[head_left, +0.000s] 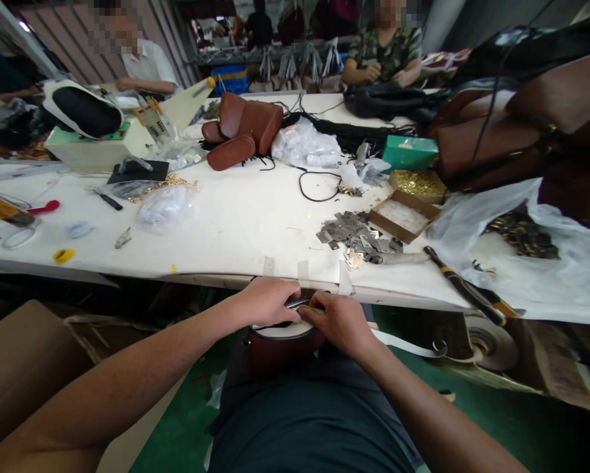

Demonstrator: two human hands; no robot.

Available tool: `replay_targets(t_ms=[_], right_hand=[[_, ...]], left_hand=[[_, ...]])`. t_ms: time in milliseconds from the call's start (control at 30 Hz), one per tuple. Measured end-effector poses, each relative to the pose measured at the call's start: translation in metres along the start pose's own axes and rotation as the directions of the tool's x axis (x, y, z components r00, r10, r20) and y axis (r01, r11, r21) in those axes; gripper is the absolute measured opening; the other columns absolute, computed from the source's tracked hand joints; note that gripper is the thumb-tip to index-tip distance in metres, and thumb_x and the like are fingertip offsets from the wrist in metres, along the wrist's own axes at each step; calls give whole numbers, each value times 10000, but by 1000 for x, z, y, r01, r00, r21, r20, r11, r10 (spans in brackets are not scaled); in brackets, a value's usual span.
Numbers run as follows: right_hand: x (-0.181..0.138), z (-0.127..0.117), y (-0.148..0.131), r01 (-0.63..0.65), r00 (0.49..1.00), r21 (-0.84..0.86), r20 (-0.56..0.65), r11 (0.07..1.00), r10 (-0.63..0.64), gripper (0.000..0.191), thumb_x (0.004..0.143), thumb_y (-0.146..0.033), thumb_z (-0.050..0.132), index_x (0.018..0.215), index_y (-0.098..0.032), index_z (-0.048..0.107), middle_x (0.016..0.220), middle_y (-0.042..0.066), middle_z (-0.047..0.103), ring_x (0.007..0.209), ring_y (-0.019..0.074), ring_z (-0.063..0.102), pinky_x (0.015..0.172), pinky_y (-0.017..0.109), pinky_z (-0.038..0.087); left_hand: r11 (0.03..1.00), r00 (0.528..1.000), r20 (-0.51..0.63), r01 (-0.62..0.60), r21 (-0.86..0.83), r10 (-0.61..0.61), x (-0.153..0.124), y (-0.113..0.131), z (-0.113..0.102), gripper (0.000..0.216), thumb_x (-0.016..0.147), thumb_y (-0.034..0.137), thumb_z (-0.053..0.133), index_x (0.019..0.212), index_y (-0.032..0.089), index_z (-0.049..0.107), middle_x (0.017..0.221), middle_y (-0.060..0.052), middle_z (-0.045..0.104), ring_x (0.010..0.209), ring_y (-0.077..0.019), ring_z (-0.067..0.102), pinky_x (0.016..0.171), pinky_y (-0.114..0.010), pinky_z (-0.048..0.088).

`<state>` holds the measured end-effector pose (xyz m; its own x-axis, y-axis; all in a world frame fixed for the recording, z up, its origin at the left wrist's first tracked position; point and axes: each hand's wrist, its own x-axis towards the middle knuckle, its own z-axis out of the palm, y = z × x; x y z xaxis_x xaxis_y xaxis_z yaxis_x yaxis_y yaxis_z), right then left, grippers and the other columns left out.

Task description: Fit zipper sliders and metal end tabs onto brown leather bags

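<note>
Dark red leather pouch (280, 347) with a white rim, rounded at the top, resting on the lap just below the near edge of the white table (236, 230). Long axis lying left to right, between the two hands and touching both. Left hand (268, 301) curled over the pouch's upper left, fingers pressed together and seemingly pinching a slim metal tool (297, 303). Tool pointing right, across the rim, toward the right hand (339, 322). Right hand closed on the pouch's right end, fingertips bent down onto the white rim, thumb just beside the tool's tip. Both hands equally close; neither spread. White strap (408, 346) trailing out to the right from under the right hand.

On the table just above the hands: a heap of small grey metal plates (354, 236), an open cardboard box (403, 217), a black-and-yellow-handled tool (465, 286). Further back: brown leather bags (243, 131), a green box (410, 152), clear plastic bags. Two other people seated at the far side, well apart from the hands.
</note>
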<state>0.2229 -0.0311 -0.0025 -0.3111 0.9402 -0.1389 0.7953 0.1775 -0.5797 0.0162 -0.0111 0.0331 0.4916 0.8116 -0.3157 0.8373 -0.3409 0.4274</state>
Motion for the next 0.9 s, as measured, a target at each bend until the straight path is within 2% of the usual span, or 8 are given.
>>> replay_targets(t_ms=[67,200,300,400,500,900], right_hand=[[-2,5,0,8,999,-10,-36,1000,-9,240,892,-465,723,773,-260,759,695,0,735,646,176,626,581,283,289],[-6,16,4,70,992,4,-107,998,-69,227,939,-463,688,856,-284,801,821,12,793,738,191,683,623,289,326],[-8,20,7,109,986,66,-133,992,-99,241,968,-437,658,853,-283,803,863,7,804,773,185,700,654,281,354],[-8,18,7,100,991,102,-102,990,-89,284,962,-449,669,775,-267,780,784,-4,775,714,171,672,635,276,346],[-8,11,6,115,993,102,-52,988,-110,314,961,-456,675,736,-256,762,741,-11,747,675,154,638,616,273,322],[-11,-5,6,245,966,136,48,960,-253,320,980,-434,660,769,-219,765,697,-16,705,623,116,563,589,262,276]], left_hand=[[999,1000,-11,-1,54,1,1,6,-1,252,811,421,735,964,223,704,899,-52,744,810,-251,669,692,-299,419],[998,1000,-5,0,60,1,1,8,-1,211,850,373,684,987,214,703,937,-68,751,838,-260,676,719,-302,427],[1000,999,32,0,28,-1,2,3,-2,282,787,370,738,1023,218,718,967,-56,756,859,-258,677,733,-292,424],[999,995,97,-18,-46,22,4,-5,-2,380,702,407,813,1024,224,731,960,-31,754,844,-243,671,696,-273,404],[996,993,107,-51,-66,58,8,-13,-2,405,699,431,820,1031,215,732,953,-23,751,821,-227,662,658,-268,378],[997,988,137,-62,-43,67,11,-18,-2,536,674,546,832,1049,180,722,943,-38,741,802,-217,652,634,-262,368]])
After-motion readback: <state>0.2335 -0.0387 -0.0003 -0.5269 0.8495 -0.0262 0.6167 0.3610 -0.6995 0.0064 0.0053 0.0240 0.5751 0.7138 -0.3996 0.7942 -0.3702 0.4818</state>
